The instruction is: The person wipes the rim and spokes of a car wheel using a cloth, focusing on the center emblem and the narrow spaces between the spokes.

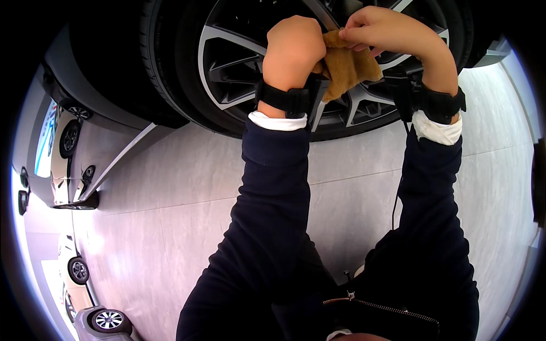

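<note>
A brown plush cloth hangs between my two hands in front of a car's alloy wheel with black and silver spokes. My left hand is bent at the wrist, its back towards me; the cloth's left edge runs behind it, and its fingers are hidden. My right hand pinches the folded upper part of the cloth between thumb and fingers. The lower end of the cloth drapes loosely over the spokes. Both wrists wear black straps above white cuffs and dark sleeves.
The wheel's black tyre stands on a grey tiled floor. The dark car body reaches left of it. Several other cars stand at the far left, one with a silver-spoked wheel. A thin black cable hangs by my right sleeve.
</note>
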